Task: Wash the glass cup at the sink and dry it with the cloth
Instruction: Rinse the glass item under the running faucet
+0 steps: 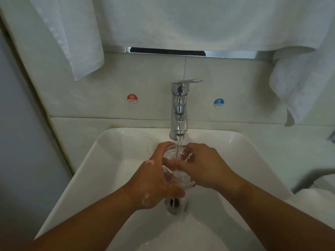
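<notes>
Two bare forearms reach in from the bottom edge and meet over the white sink (87, 160). Between them, just below the hands, the round metal drain (175, 207) shows in the basin floor. A chrome faucet (179, 107) stands at the back rim, its lever on top pointing right, and a thin stream of water (179, 142) falls from its spout. On the wall tiles a red hot sticker (132, 98) sits left of the faucet and a blue cold sticker (218, 102) right of it. A white cloth (181, 20) hangs across the top, its ends drooping at both sides. The left hand (155, 180), flecked with white suds, curls round the glass cup (178, 167) from the left; the right hand (206, 165) wraps it from the right, thumb across the front. The cup is clear, wet, held above the drain, mouth tilted up under the stream, and the fingers hide much of its wall.
</notes>
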`<action>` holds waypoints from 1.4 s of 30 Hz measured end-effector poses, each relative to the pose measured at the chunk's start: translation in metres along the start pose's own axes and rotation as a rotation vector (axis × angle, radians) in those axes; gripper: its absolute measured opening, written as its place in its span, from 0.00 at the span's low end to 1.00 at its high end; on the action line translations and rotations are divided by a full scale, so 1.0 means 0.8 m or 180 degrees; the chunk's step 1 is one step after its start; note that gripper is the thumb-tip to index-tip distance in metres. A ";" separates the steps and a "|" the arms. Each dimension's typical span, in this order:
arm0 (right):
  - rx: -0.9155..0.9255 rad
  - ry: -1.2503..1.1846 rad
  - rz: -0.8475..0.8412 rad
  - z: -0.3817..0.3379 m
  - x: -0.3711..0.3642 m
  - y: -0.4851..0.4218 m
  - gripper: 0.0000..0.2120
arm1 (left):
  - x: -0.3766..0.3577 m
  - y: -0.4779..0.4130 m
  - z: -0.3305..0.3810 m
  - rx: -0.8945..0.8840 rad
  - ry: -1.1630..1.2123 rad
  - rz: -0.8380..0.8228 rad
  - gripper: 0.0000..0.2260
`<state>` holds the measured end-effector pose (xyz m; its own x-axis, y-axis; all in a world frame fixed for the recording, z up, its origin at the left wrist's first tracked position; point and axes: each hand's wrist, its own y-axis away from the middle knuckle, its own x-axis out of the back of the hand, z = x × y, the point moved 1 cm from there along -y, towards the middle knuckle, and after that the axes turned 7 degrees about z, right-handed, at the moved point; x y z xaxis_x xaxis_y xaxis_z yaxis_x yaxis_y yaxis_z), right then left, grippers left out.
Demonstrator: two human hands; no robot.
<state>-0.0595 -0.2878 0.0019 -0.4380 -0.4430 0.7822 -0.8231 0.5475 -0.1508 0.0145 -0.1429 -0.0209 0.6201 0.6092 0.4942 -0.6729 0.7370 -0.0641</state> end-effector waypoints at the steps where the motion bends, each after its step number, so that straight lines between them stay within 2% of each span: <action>1: 0.0012 0.0026 0.0143 -0.002 0.000 0.000 0.17 | -0.001 0.000 0.000 -0.0025 0.0056 0.0002 0.49; 3: 0.0031 -0.0017 0.0137 -0.006 -0.001 0.002 0.17 | -0.002 0.000 0.000 -0.0054 0.0099 0.0031 0.49; 6: 0.0084 -0.0066 -0.0468 -0.006 0.003 0.008 0.27 | 0.002 0.001 -0.001 0.0005 0.0133 0.0057 0.48; 7: 0.0098 -0.0056 -0.0555 -0.004 0.005 0.008 0.27 | 0.003 0.001 -0.002 -0.0003 0.0117 0.0047 0.48; 10: 0.0078 -0.0123 -0.0146 -0.001 0.003 0.001 0.16 | 0.002 0.003 0.001 -0.0065 0.0137 -0.0005 0.48; 12: 0.0065 -0.0118 0.0085 -0.004 0.002 -0.001 0.13 | 0.000 0.004 0.003 -0.0091 0.0184 0.0016 0.48; 13: 0.0111 -0.0130 -0.0001 -0.004 0.002 -0.001 0.13 | 0.000 0.004 0.005 -0.0078 0.0185 0.0050 0.48; 16: 0.0152 -0.0226 -0.0639 -0.003 0.005 0.006 0.23 | 0.005 0.003 0.004 0.0022 0.0097 0.0046 0.48; 17: 0.0133 -0.0272 -0.0680 -0.002 0.008 0.006 0.21 | 0.007 0.003 0.003 0.0036 0.0117 0.0017 0.48; 19: 0.0009 -0.0469 -0.0377 -0.002 0.013 0.003 0.09 | 0.009 0.002 0.001 0.0068 0.0238 -0.0017 0.47; 22: -0.0131 -0.0680 -0.0138 -0.001 0.016 0.000 0.12 | 0.011 0.000 0.002 0.0152 0.0536 -0.0027 0.47; 24: -0.0071 -0.0928 -0.0293 0.003 0.016 0.002 0.06 | 0.014 -0.001 0.002 0.0202 0.0685 0.0058 0.46; 25: -0.0046 -0.1080 -0.0450 0.005 0.016 0.003 0.07 | 0.017 -0.001 0.000 0.0215 0.0719 0.0120 0.46; 26: -0.0072 -0.1230 -0.0596 0.005 0.015 0.004 0.13 | 0.018 -0.001 -0.001 0.0223 0.0747 0.0170 0.45; 27: -0.0141 -0.1387 -0.0707 0.004 0.014 0.004 0.17 | 0.019 -0.002 -0.002 0.0238 0.0788 0.0216 0.44; 29: -0.0371 -0.1780 -0.0737 0.002 0.009 0.004 0.19 | 0.019 -0.003 -0.004 0.0281 0.0988 0.0301 0.42; 32: -0.0712 -0.2367 -0.0667 -0.006 -0.004 0.008 0.14 | 0.018 -0.005 -0.006 0.0430 0.1360 0.0600 0.33; 34: -0.0956 -0.2503 -0.0680 -0.008 -0.013 0.009 0.09 | 0.020 -0.006 -0.006 0.0432 0.1118 0.0859 0.26; 35: -0.0956 -0.2373 -0.0656 -0.008 -0.016 0.009 0.07 | 0.021 -0.006 -0.006 0.0400 0.0855 0.0907 0.24; 39: -0.0208 -0.0617 -0.0322 -0.002 -0.013 0.006 0.07 | 0.023 -0.005 -0.005 0.0344 0.0190 0.0611 0.27; 42: -0.0235 -0.0560 -0.0034 -0.003 -0.013 0.002 0.08 | 0.019 -0.006 -0.005 0.0494 0.0675 0.0702 0.30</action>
<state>-0.0555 -0.2810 -0.0051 -0.4912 -0.5628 0.6648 -0.8021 0.5898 -0.0933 0.0288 -0.1362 -0.0168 0.5120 0.8082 0.2910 -0.8433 0.5374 -0.0087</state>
